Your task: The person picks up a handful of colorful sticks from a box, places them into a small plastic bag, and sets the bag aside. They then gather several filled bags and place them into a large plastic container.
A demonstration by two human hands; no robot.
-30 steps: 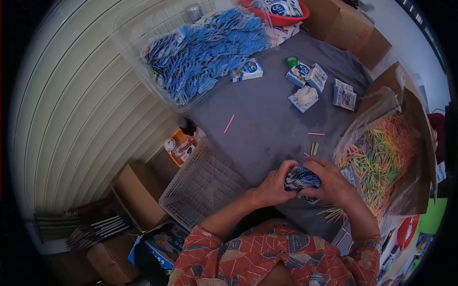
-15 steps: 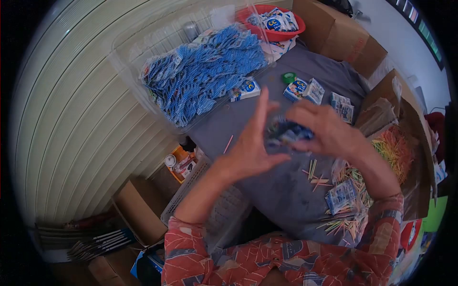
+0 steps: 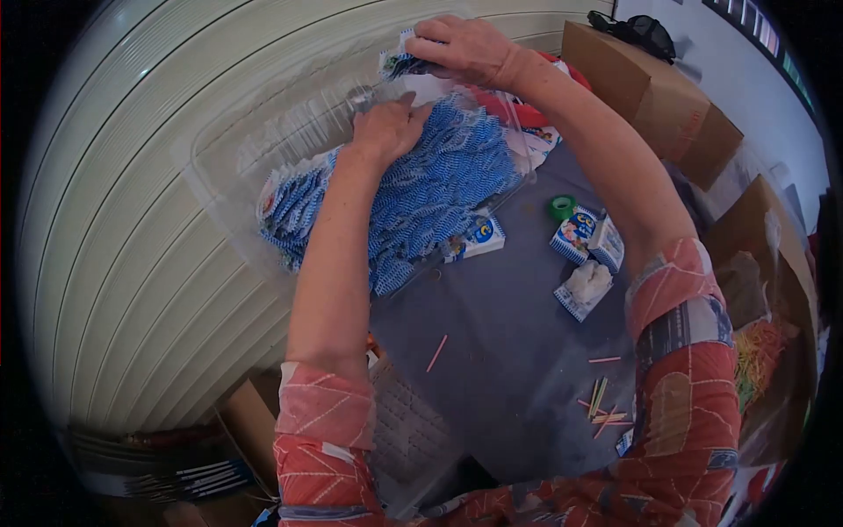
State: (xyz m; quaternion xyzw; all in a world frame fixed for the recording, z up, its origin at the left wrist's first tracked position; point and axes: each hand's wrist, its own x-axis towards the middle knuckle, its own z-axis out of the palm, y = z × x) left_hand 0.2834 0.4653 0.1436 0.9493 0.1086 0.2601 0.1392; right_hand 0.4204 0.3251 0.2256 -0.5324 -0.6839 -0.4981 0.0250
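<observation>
My right hand [image 3: 465, 48] is closed around a small bunch of blue-and-white printed packets [image 3: 397, 60], above the far rim of a clear plastic tub [image 3: 250, 162]. The tub holds a dense mass of similar blue-and-white striped packets [image 3: 439, 176], standing packed edge to edge. Reaching into its far side, my left hand [image 3: 386, 130] rests by the packets with fingers apart and stretched forward. Its fingertips are partly hidden.
On the grey cloth [image 3: 500, 351] lie green tape [image 3: 560, 207], small packs [image 3: 575, 233], a pack topped with crumpled white material [image 3: 587, 285] and thin coloured sticks [image 3: 601, 408]. Cardboard boxes [image 3: 650, 92] stand at the right. A red basin [image 3: 522, 112] is partly hidden behind my right arm.
Both hands have moved from over the cloth up to the tub, the right one carrying the packets. A pack with crumpled white material now shows on the cloth. The view has shifted.
</observation>
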